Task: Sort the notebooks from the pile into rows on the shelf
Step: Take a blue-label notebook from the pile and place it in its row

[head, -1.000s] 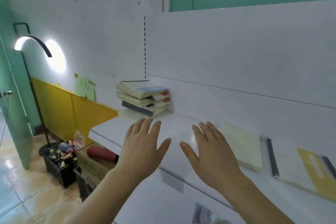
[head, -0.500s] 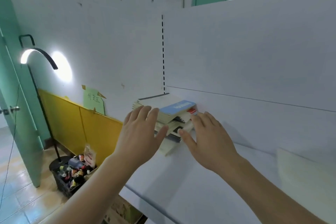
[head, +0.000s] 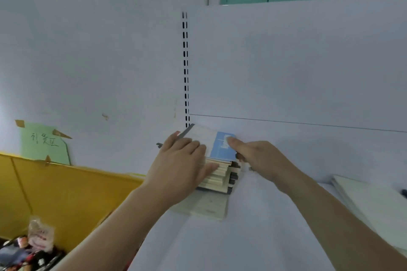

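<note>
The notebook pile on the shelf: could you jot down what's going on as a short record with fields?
pile: stack of notebooks at the left end of the white shelf, against the back panel
top notebook: white cover with a blue panel
left hand: left hand lies across the pile's top, thumb down its front edge
right hand: right hand at the pile's right side, thumb on the blue panel; the other fingers are hidden
already laid out: pale notebook flat at the right
below shelf: basket of small items on the floor
</note>
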The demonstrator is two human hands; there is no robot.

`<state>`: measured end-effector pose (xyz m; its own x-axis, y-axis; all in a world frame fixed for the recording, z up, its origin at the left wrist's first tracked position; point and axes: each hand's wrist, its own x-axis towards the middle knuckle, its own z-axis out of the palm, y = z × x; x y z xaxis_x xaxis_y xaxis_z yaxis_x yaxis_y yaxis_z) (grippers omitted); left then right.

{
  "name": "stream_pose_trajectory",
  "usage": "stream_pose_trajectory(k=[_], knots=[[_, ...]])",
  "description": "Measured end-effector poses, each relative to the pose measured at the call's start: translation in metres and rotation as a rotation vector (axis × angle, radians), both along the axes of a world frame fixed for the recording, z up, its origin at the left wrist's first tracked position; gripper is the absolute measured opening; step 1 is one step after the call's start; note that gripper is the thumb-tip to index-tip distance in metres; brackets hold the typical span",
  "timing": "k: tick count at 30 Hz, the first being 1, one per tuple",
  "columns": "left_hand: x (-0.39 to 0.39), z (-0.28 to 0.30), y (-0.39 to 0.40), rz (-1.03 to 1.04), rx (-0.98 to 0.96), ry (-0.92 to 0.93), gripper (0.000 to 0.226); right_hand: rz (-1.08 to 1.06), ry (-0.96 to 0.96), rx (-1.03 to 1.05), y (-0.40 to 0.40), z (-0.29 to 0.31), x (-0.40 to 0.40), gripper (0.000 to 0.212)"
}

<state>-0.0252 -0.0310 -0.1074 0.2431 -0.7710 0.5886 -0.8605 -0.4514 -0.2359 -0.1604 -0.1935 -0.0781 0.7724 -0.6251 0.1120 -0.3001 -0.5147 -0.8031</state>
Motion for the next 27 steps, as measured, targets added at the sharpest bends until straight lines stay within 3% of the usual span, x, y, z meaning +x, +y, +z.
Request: stream_pose_trajectory(k=[2,5,8,12,15,18,21,24,27], knots=[[0.009,-0.005,-0.002,-0.110,-0.067,-0.031,0.052,-0.099,0.001,0.094,-0.003,0.002,0.002,0.062],[0.009,-0.008,-0.004,-0.260,-0.170,-0.059,0.039,-0.172,0.054,0.178,0.001,0.001,0.004,0.049],[0.005,-0.009,-0.002,-0.322,-0.208,0.016,0.050,-0.209,0.052,0.169,0.005,0.001,0.001,0.038],[0.005,0.001,-0.002,-0.347,-0.366,0.221,0.056,-0.253,-0.192,0.184,0.013,0.010,-0.006,0.021],[0.000,0.025,0.000,-0.175,-0.408,0.562,0.056,-0.281,-0.407,0.125,0.018,0.023,-0.011,0.018],[-0.001,0.046,0.001,-0.210,-0.478,1.013,0.053,-0.231,-0.486,0.107,0.024,0.029,-0.011,0.018],[-0.001,0.060,-0.001,-0.295,-0.622,1.188,0.029,-0.148,-0.490,0.102,0.031,0.033,-0.004,0.019],[0.008,0.063,0.002,-0.334,-0.708,1.450,0.026,-0.120,-0.498,0.136,0.034,0.036,0.003,0.023],[0.018,0.058,0.008,-0.305,-0.798,1.415,0.025,-0.211,-0.401,0.101,0.025,0.034,0.008,0.033]])
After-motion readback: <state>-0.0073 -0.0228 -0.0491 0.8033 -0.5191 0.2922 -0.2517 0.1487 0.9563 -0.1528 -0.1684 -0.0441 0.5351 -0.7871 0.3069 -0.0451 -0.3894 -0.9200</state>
